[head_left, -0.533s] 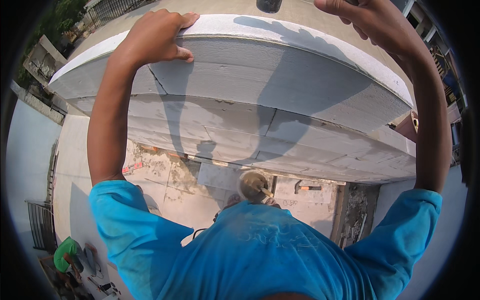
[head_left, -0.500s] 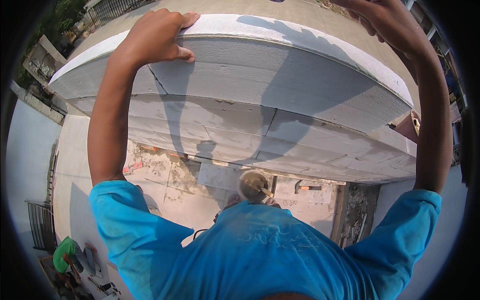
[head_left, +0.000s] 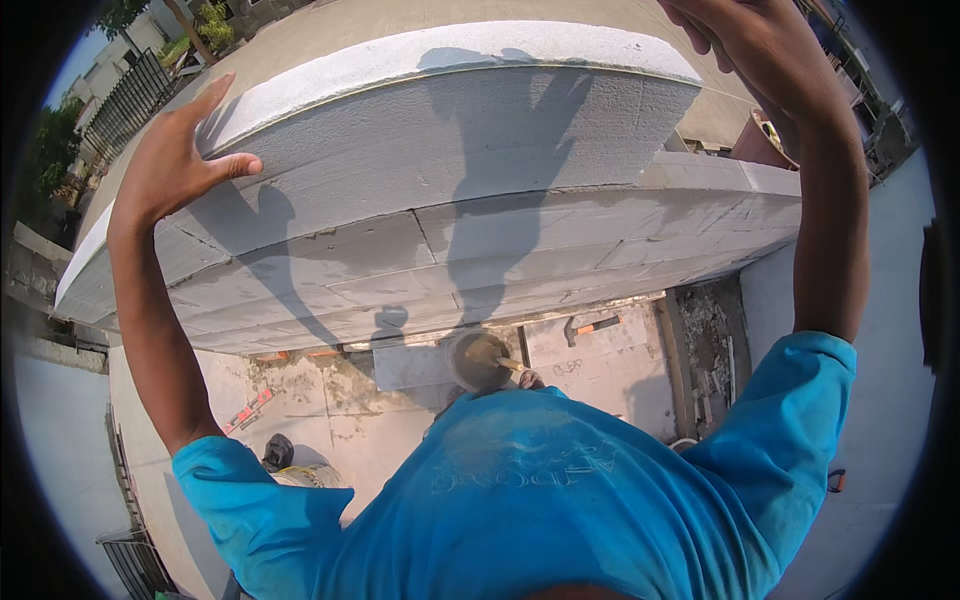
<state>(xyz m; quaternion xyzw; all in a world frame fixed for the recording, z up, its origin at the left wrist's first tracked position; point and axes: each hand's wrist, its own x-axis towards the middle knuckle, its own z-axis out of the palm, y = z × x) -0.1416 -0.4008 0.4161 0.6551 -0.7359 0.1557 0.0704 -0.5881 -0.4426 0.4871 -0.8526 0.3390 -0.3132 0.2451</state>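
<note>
My left hand [head_left: 180, 155] is open at the top-left edge of the pale block wall [head_left: 530, 125], fingers and thumb spread over the top block, apparently touching it. My right hand [head_left: 760, 55] is raised above the wall at the upper right, fingers curled; the top of it is cut off, so what it holds cannot be made out. Shadows of my arms fall across the blocks.
Below are a bucket [head_left: 477, 363] with a handled tool, a hammer [head_left: 590, 325], a red level [head_left: 245, 410] and a rubble-filled strip [head_left: 705, 350]. A reddish container [head_left: 752, 140] sits behind the wall. Side walls [head_left: 850, 260], a fence [head_left: 125, 100] and trees surround the area.
The view has shifted along the wall. My left hand has moved leftward and its fingers are more spread. A black object near my right hand has left view, as has most of the green-shirted person.
</note>
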